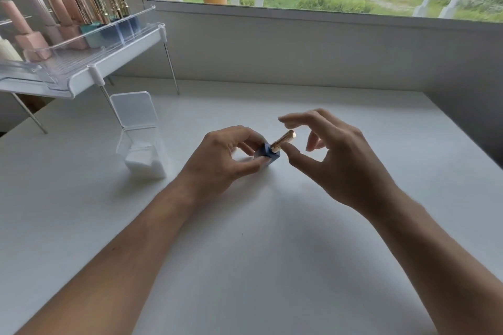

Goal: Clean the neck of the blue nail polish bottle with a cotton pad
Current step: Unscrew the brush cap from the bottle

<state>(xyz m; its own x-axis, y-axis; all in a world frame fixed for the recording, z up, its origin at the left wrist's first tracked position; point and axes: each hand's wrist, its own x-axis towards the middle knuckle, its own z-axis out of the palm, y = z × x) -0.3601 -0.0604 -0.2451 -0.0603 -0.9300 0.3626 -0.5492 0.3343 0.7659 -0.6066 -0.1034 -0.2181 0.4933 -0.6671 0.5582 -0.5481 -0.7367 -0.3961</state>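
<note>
The blue nail polish bottle (268,154) with its gold cap (283,140) is tilted to the right above the white table (272,253). My left hand (226,160) grips its square blue body. My right hand (332,155) hovers around the gold cap with fingers spread; the thumb tip sits at the cap's base and the other fingers are apart from it. Left of my hands stands a clear box (144,155) with its lid flipped up, holding white cotton pads (145,164).
A clear raised rack (81,73) on thin metal legs stands at the back left, holding several nail polish bottles (68,19) in pink, teal and blue. A grey wall and a window run along the table's far side.
</note>
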